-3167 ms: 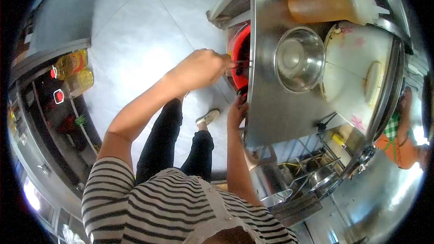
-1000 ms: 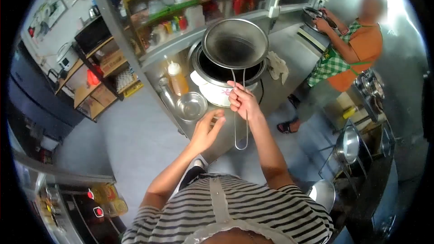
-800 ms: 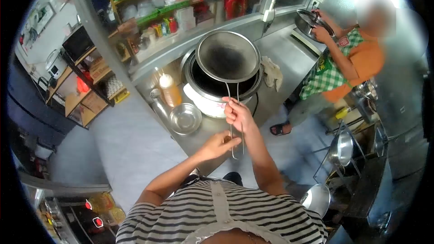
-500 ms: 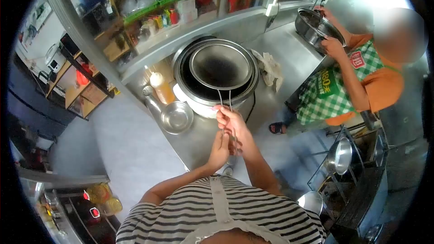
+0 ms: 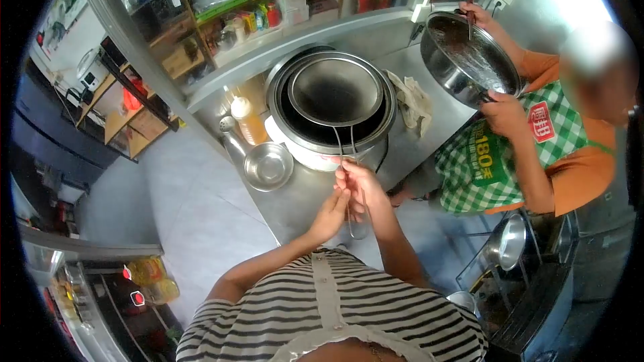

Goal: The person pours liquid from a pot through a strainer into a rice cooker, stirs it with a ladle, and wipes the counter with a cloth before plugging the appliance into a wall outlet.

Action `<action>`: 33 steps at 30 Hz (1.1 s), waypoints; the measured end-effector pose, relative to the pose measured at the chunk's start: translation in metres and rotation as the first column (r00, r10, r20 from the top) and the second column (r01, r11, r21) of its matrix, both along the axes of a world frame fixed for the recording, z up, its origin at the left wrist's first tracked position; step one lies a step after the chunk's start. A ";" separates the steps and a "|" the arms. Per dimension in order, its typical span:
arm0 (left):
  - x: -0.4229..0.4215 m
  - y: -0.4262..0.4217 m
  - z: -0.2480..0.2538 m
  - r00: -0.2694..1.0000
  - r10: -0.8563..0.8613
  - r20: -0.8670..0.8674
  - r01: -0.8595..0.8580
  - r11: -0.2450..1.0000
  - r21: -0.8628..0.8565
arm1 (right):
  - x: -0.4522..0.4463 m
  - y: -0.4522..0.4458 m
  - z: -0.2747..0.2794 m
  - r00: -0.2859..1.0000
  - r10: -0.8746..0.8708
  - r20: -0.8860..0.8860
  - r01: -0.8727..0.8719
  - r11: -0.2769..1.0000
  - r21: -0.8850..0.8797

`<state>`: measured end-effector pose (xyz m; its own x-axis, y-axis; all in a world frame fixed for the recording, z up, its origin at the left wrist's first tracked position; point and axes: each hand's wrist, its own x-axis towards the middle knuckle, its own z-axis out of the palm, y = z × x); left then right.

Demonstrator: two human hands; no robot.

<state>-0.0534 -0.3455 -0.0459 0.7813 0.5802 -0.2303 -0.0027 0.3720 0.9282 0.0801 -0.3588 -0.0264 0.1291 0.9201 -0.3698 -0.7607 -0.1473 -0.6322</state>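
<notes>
A round fine-mesh strainer [image 5: 335, 88] lies over the mouth of a large dark-lined pot [image 5: 386, 121] on the steel counter. Its long double-wire handle points back toward me. My right hand [image 5: 362, 184] is closed around this handle just short of the pot. Against the handle and the right fingers, my left hand [image 5: 329, 218] is also closed, its thumb and fingers pressed together. The handle's looped end shows below my hands. What lies inside the pot under the mesh is too dark to make out.
A small metal bowl [image 5: 268, 166], a shaker [image 5: 228, 125] and a squeeze bottle [image 5: 241, 108] stand left of the pot. A cloth [image 5: 414, 104] lies to its right. At right, a person in a green checked apron [image 5: 490, 151] holds a wide steel pot [image 5: 463, 60] tilted.
The other person's pot has come nearer the counter and tilted, showing its dark contents. My view has shifted slightly; both my hands remain on the strainer's handle.
</notes>
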 end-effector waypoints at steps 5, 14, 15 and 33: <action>-0.020 0.040 0.026 0.996 0.075 -0.055 -0.074 0.997 0.017 | 0.006 -0.005 0.011 0.999 -0.001 0.046 -0.001 0.999 0.051; -0.005 0.082 0.038 0.968 0.253 0.014 -0.251 0.953 0.172 | 0.003 -0.008 0.009 1.000 -0.009 0.019 0.008 1.000 0.026; -0.005 0.082 0.037 0.969 0.245 0.014 -0.244 0.955 0.167 | 0.002 -0.009 0.010 1.000 -0.007 0.024 0.006 1.000 0.020; -0.002 0.084 0.048 0.965 0.260 0.036 -0.262 0.962 0.075 | -0.004 -0.011 0.029 0.997 -0.006 0.076 0.004 1.000 0.024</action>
<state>-0.0556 -0.2618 0.0017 0.6050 0.7804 -0.1580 -0.1138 0.2812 0.9529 0.0759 -0.3700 0.0026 0.1609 0.9276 -0.3370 -0.7112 -0.1278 -0.6913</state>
